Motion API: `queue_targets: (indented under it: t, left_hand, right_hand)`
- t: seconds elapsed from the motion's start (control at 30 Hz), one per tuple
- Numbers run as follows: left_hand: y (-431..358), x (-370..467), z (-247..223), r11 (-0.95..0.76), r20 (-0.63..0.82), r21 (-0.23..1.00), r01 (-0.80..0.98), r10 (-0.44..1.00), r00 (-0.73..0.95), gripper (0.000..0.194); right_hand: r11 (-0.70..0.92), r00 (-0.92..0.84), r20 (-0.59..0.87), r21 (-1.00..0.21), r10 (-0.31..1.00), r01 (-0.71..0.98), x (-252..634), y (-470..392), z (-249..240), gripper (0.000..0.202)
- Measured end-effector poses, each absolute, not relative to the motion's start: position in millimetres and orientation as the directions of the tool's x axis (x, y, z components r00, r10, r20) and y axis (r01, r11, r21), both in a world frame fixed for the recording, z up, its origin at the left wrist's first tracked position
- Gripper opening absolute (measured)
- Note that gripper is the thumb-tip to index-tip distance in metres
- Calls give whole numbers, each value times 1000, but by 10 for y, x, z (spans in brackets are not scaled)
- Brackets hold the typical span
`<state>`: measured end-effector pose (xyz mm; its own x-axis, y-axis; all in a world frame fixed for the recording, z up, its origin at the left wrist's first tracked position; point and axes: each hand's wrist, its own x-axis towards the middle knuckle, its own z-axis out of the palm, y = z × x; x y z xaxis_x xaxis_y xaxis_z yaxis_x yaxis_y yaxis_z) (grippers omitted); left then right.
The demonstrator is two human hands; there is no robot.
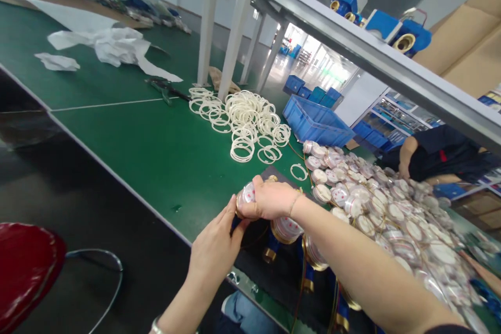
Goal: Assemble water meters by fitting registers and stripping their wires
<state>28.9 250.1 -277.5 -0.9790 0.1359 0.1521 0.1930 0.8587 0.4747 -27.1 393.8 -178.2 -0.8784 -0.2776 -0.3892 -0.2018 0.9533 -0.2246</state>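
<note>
Head view: green desk (156,141), open surface between near edge and rings; heap of round dials (368,209), right side; blue crate (317,122), beyond the rings; white rings (248,112), loose pile; left hand (215,242) and right hand (274,199), together, fingers closed around one dial unit (246,194), near the desk's near edge.

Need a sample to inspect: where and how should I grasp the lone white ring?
I'd come from above and pinch the lone white ring by its left band, one fingertip in the open middle: it seems flat on the bench, apart from the piled rings.
</note>
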Motion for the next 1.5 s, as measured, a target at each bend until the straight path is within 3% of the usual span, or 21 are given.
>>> queue_targets:
  t: [0.13, 0.23, 0.3, 0.4, 0.5, 0.57, 0.67, 0.77, 0.97, 1.07, 1.27, 1.4, 1.5]
  left_hand:
    - [2489, 254, -2757, 883, 114, 433, 180, 144, -983, 48]
    - [2477, 236, -2701, 915, 54, 371, 161, 152, -987, 50]
    - [2433, 190, -2622, 933, -49, 333, 134, 159, -986, 54]
    - [2306, -22, -2416, 946, -214, 299, 129, 198, -957, 56]
    - [2195, -428, -2106, 932, -132, 282, 227, 272, -953, 62]
    - [2174, -766, -1884, 876, -104, 289, 387, 431, -897, 68]
    - [2202, -1272, -1678, 746, -293, 373, 552, 659, -693, 74]
    - [2278, -1665, -1754, 773, -412, 309, 555, 634, -654, 73]
    - [2579, -1913, -2401, 864, -134, 27, 503, 502, -854, 49]
    - [2601, -1882, -2613, 876, -21, -39, 480, 480, -877, 34]
    - [2411, -1828, -2783, 910, 198, -49, 413, 414, -889, 28]
    - [2369, -1816, -2822, 944, 353, -8, 331, 312, -882, 30]
    - [2370, -1815, -2794, 958, 446, 27, 284, 243, -862, 35]
  right_hand:
    - [935, -894, -322, -270, -312, -229, -287, 3970, -1859, 76]
    - [867, -861, -284, -403, -422, -292, -378, 4167, -1937, 86]
    - [831, -863, -214, -450, -457, -328, -510, 4415, -1995, 76]
    - [904, -949, -133, -366, -285, -220, -757, 4888, -2126, 49]
    - [968, -983, -150, -241, -107, -69, -935, 5287, -2356, 36]
    - [982, -980, -188, -183, -73, -38, -985, 5437, -2549, 31]
    - [990, -971, -227, -131, -77, -48, -988, 5521, -2788, 24]
    - [990, -976, -194, -124, -95, -72, -1007, 5537, -2863, 20]
    - [966, -987, 89, -207, -136, -152, -1418, 5331, -2695, 22]
    - [937, -968, 130, -254, -214, -241, -1689, 5051, -2688, 22]
    - [811, -869, 152, -313, -471, -494, -1822, 4629, -2891, 29]
    - [741, -852, 213, -423, -478, -522, -1798, 4715, -2916, 51]
    - [662, -877, 293, -576, -380, -480, -1872, 4824, -2814, 48]
